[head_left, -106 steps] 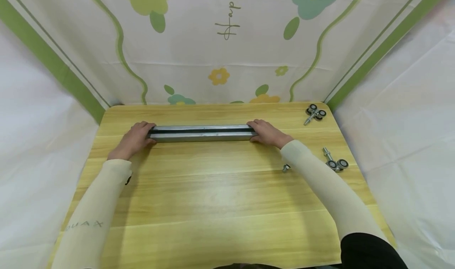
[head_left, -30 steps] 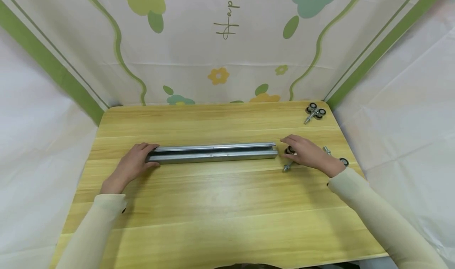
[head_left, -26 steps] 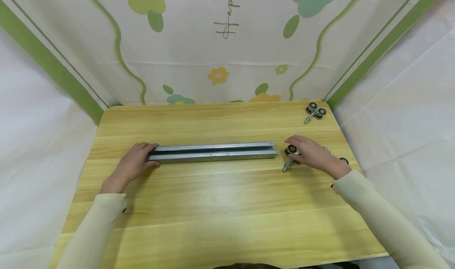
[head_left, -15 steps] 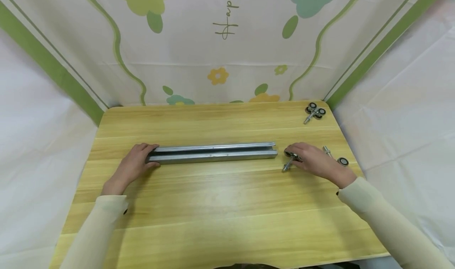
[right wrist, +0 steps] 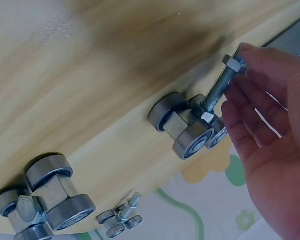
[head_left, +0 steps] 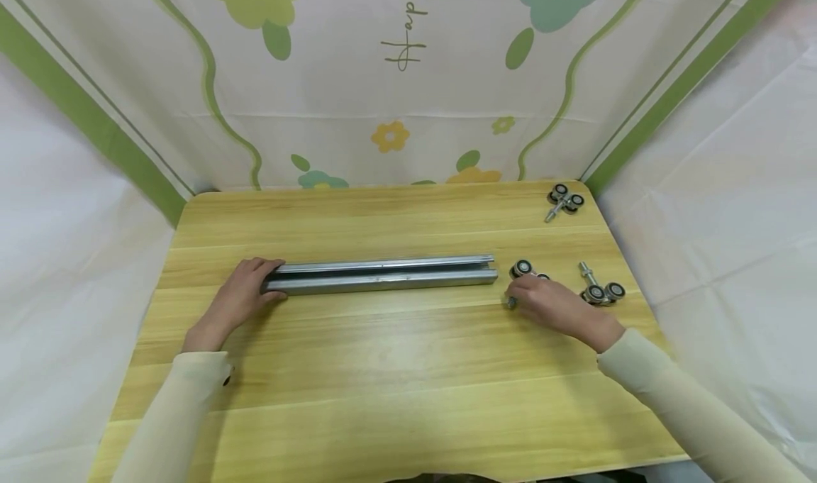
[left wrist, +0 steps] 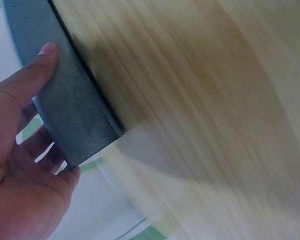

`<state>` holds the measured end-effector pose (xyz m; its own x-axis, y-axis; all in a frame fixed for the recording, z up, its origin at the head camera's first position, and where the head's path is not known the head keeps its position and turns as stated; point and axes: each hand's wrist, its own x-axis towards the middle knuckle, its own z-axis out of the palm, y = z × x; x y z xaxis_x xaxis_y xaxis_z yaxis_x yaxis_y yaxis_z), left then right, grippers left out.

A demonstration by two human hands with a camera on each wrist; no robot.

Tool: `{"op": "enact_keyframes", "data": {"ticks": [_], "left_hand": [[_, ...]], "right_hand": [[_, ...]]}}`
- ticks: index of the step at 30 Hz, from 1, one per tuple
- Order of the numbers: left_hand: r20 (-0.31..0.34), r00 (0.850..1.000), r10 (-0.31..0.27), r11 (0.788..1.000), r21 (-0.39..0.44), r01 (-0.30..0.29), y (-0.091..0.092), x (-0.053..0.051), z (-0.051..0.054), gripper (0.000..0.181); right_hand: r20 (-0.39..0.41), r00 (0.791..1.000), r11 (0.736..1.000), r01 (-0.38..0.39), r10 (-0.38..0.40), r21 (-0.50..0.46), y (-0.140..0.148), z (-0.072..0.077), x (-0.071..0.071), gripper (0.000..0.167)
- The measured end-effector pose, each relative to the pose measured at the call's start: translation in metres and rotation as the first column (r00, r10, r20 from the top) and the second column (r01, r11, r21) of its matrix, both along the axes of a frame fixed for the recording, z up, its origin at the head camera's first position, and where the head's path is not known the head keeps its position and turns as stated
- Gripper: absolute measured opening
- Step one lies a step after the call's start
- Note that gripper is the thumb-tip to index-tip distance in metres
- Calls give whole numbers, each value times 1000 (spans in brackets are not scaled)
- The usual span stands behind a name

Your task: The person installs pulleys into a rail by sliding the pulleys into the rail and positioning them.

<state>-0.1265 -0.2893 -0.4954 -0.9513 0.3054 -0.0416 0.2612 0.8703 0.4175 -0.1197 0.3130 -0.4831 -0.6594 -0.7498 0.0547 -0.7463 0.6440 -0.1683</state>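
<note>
A silver metal channel rail (head_left: 383,279) with a slot along its top lies across the table. My left hand (head_left: 232,302) grips its left end; in the left wrist view the thumb of the left hand (left wrist: 27,135) lies on the rail's side (left wrist: 75,100), with fingers around the far side. My right hand (head_left: 555,306) is just beyond the rail's right end, at a roller trolley (head_left: 523,267). In the right wrist view, thumb and fingers of the right hand (right wrist: 275,105) pinch the threaded bolt (right wrist: 220,89) of that trolley near its nut, wheels below.
A second roller trolley (head_left: 596,295) lies to the right of my right hand, and a third (head_left: 560,198) lies at the table's back right corner. A white floral cloth (head_left: 357,79) stands behind the wooden table (head_left: 383,398), with white sheets at both sides.
My right hand has moved from the trolley's wheels toward the front and onto its bolt. Earlier it let go of the rail, which has shifted nearer. The left hand still grips the rail.
</note>
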Motion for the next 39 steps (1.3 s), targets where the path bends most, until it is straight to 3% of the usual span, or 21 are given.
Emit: {"op": "enact_keyframes", "data": {"ticks": [11,21,33,39], "left_hand": [[-9,1000,-5,1000,19,5,-1,0,-2,67],[-18,1000,-7,1000,23,7,-1,0,-3,66],[-30,1000,3,999,37,-2,2,2,-2,65],[-22,1000,6,999,35,-5,2,2,-3,66]], "right_hand": [[-142,987,972,-47,81,230,-9,-14,-4,19],[-218,968,954,-60,128,293,-8,-15,-5,20],[-229,967,974,-58,109,219,-1,-7,-6,14],[-139,990,999,31,-27,27,11,3,-10,21]]}}
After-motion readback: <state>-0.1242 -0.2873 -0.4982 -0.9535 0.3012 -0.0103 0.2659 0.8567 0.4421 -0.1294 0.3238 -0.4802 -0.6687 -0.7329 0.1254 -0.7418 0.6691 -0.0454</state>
